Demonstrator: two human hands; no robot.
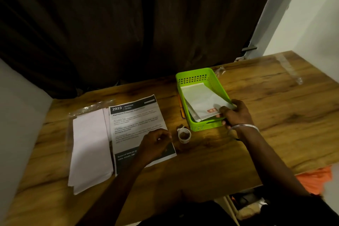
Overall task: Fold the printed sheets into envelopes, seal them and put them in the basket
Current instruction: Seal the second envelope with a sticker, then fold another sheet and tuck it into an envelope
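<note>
Evidently one round of the job is nearly closed. The right hand is at the near right corner of the green basket, its fingers pinched on the corner of a white envelope. The envelope lies slanted inside the basket, with a small red mark near the held corner. Another paper edge shows beneath it, so I judge at least one earlier envelope is already in there, though I cannot count them.

The left hand rests on the lower right part of a printed sheet that lies flat and unfolded on the counter. Its fingers are loosely curled and seem to hold nothing. That sheet looks like the next one to fold.

Just left of it, a stack of blank envelopes sits on a clear wrapper. A roll of tape stands between the sheet and the basket, handy for sealing. A pen lies along the basket's left wall.

What remains, as I read it, is letting go of this envelope, then folding, inserting and sealing the waiting sheet.
</note>
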